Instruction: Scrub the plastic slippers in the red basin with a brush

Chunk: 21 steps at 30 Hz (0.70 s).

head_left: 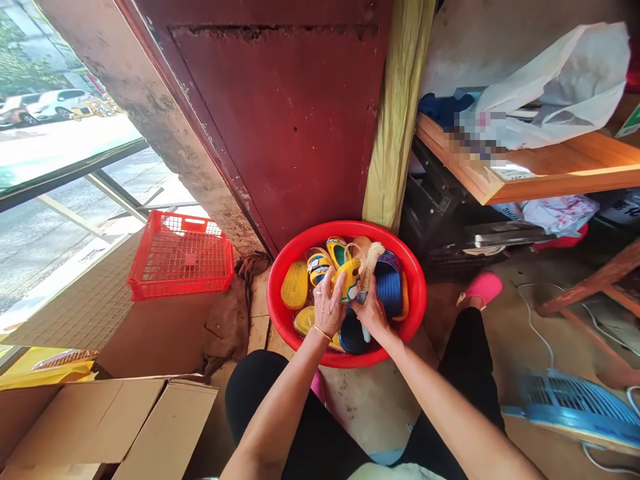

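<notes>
red tub (421, 293) w/ shoes, concrete floor (395, 397), maroon door (300, 120)

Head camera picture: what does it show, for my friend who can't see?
The left hand holds a yellow shoe, the right hand a brush, over a red tub of shoes. A crate is at left, a fan at right.

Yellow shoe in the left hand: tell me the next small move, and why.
Probably ease the brush slightly left against the yellow shoe. The left hand holds the shoe over the red tub, and the right hand holds the brush close beside it, bristle end up.
</notes>
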Tool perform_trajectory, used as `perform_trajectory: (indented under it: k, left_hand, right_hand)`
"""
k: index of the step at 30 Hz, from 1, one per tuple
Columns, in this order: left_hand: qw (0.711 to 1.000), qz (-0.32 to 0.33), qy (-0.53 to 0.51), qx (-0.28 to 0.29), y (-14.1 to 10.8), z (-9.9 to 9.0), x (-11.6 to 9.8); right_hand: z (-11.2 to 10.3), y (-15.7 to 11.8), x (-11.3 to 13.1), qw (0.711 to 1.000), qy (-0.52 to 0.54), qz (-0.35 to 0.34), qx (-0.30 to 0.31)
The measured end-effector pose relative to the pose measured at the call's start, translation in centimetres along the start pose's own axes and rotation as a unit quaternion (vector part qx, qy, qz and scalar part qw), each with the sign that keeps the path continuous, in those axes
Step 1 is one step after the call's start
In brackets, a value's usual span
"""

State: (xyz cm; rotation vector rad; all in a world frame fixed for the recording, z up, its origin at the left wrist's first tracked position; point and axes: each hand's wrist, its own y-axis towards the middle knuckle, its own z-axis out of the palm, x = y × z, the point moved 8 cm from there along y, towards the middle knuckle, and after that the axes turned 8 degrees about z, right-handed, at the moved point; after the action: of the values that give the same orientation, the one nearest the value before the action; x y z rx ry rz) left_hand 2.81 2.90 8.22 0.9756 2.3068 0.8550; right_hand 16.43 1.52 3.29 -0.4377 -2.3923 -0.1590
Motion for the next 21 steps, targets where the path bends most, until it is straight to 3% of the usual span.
perform_trajectory:
  k: [3,7,12,15,17,19,21]
  left_hand:
    - [0.999,0.028,-0.031,-0.005,0.2,-0.2,-1.1]
    - [0.991,0.017,-0.128,-0.019,0.5,-0.5,-1.3]
    - [0.965,-0.028,-0.262,0.006,0.9,0.0,-0.2]
    - [0.973,-0.078,-0.201,0.087,0.8,0.2,2.7]
    - [0.961,-0.178,-0.107,0.182,-0.2,0.3,6.5]
    - [0.907,-0.265,-0.027,0.327,-2.5,0.7,9.9]
    - [0.859,-0.317,0.021,0.401,-4.6,0.4,12.1]
  right_hand:
    - [-0.3,1.0,-0.6,0.998,0.062,0.019,-0.023]
    - [-2.7,2.1,-0.3,0.987,0.113,-0.029,-0.111]
    - [-7.4,4.4,0.2,0.979,-0.009,-0.05,-0.2]
    - [-10.7,6.5,0.3,0.969,-0.128,-0.053,-0.206]
    - [-12.6,7.6,0.1,0.959,-0.187,-0.043,-0.207]
    - [-13.4,8.0,-0.4,0.953,-0.229,-0.024,-0.197]
    - [-12.8,7.6,-0.8,0.953,-0.253,-0.024,-0.165]
